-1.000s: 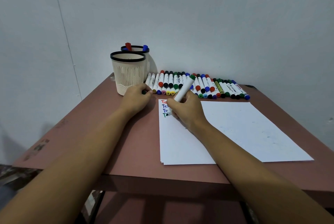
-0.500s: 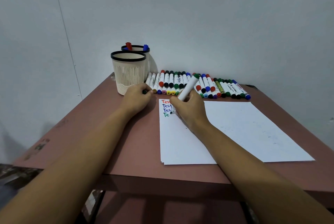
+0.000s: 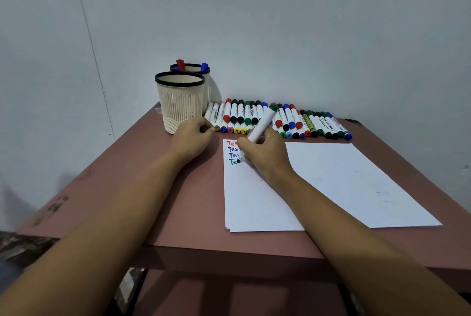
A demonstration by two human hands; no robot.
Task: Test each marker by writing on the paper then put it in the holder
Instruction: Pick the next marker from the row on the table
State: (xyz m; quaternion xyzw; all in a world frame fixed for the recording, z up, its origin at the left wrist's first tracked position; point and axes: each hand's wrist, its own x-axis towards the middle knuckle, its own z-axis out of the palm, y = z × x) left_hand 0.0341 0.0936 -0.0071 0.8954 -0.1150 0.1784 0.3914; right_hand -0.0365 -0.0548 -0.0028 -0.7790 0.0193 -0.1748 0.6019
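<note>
Item: pale grey wall (image 3: pixel 280 22), plain, filling your view from 10 to 2 o'clock; thin vertical seam (image 3: pixel 86 35) at 10 o'clock. Item: reddish-brown table (image 3: pixel 158 188) before you; scuffed patches (image 3: pixel 54 205) at 8 o'clock. Item: dim floor (image 3: pixel 15 247) beyond, same direction.

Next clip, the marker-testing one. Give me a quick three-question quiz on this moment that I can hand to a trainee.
1. Multiple choice: the right hand holds the tip of the green marker at which line of writing on the paper? A first, B second, C fourth.
2. True or false: a red marker and a blue marker stick out of the rear holder.
3. Fill in: beside the front holder, the left hand pinches a small green ___.

Key: 1 C; 2 true; 3 cap.
</note>
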